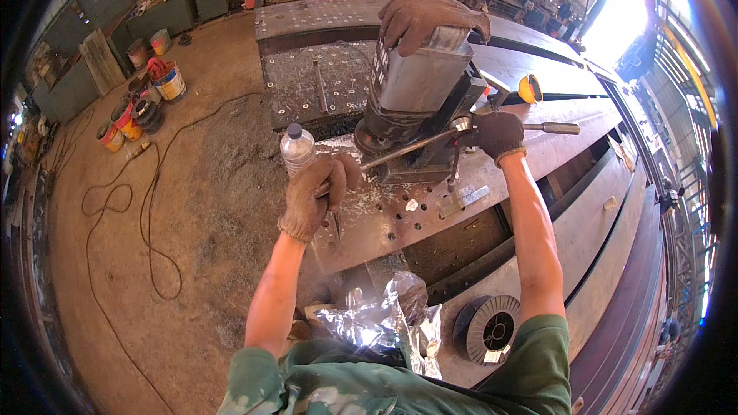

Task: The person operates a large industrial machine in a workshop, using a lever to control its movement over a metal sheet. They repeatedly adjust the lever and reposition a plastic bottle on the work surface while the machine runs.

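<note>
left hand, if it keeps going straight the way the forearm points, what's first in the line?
Probably the clear plastic bottle standing just beyond the gloved left hand, which grips one of the drill's feed handles. Depth is unclear in this fisheye view; it might pass beside it.

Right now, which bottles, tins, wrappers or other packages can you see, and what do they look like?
Plastic bottle: clear, dark cap, upright on the steel plate beside the left hand.
Paint tins: round, colourful, on the floor at far left.
Foil wrapper: crumpled, silver, below the plate.
Wire spool: round, grey, beside the foil.
</note>
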The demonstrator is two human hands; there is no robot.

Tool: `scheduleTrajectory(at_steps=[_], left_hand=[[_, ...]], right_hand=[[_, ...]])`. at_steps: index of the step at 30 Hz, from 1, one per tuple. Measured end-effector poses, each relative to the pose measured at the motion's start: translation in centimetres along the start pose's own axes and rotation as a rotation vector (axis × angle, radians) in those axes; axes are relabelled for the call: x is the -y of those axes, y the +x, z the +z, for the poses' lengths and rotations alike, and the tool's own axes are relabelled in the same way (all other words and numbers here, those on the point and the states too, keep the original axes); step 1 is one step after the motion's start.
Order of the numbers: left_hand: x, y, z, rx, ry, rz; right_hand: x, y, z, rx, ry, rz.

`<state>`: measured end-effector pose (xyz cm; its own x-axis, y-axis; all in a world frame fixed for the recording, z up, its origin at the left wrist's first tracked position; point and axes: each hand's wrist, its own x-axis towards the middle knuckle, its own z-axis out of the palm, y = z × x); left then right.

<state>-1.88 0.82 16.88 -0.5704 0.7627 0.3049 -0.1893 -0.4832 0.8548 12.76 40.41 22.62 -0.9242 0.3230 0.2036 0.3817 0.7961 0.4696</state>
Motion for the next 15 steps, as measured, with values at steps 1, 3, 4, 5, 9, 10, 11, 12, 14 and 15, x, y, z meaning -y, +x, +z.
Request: scheduleTrajectory(at_steps=[1, 3, 4, 5, 9, 10, 11, 12, 14, 15], left_hand=[[0.0, 0.1, 0.1, 0.001, -0.004, 0.025], [-0.5, 0.0, 0.3, -0.008, 0.019, -0.019], [-1.5, -0.3, 0.5, -0.022, 0.055, -0.089], [-2.2, -0.5, 0.6, -0.037, 0.090, -0.159], [-3.5, -0.7, -0.5, 0.053, 0.243, -0.261], [-3.9, -0.8, -0.1, 0.054, 0.242, -0.257], [-4.2, -0.9, 0.2, 0.054, 0.242, -0.254], [-4.1, -1.0, 0.3, 0.042, 0.208, -0.258], [-3.6, -1.2, 0.3, 0.022, 0.137, -0.267], [-3.8, -1.1, 0.6, 0.024, 0.143, -0.262]], right_hand=[[-0.1, 0.0, -0.2, 0.008, 0.000, 0.004], [-0.3, 0.1, 0.5, 0.005, -0.038, 0.046], [0.1, 0.2, 0.3, 0.000, -0.049, 0.065], [0.3, 0.4, -0.1, 0.027, -0.050, 0.069], [1.5, 0.6, -1.6, 0.095, -0.045, 0.110], [1.5, 0.6, -1.9, 0.101, -0.044, 0.129], [1.3, 0.6, -1.5, 0.076, -0.052, 0.113], [0.9, 0.7, -0.6, 0.052, -0.059, 0.098], [0.4, 0.9, 1.4, 0.005, -0.082, 0.089], [0.1, 1.0, 2.3, -0.017, -0.098, 0.097]])
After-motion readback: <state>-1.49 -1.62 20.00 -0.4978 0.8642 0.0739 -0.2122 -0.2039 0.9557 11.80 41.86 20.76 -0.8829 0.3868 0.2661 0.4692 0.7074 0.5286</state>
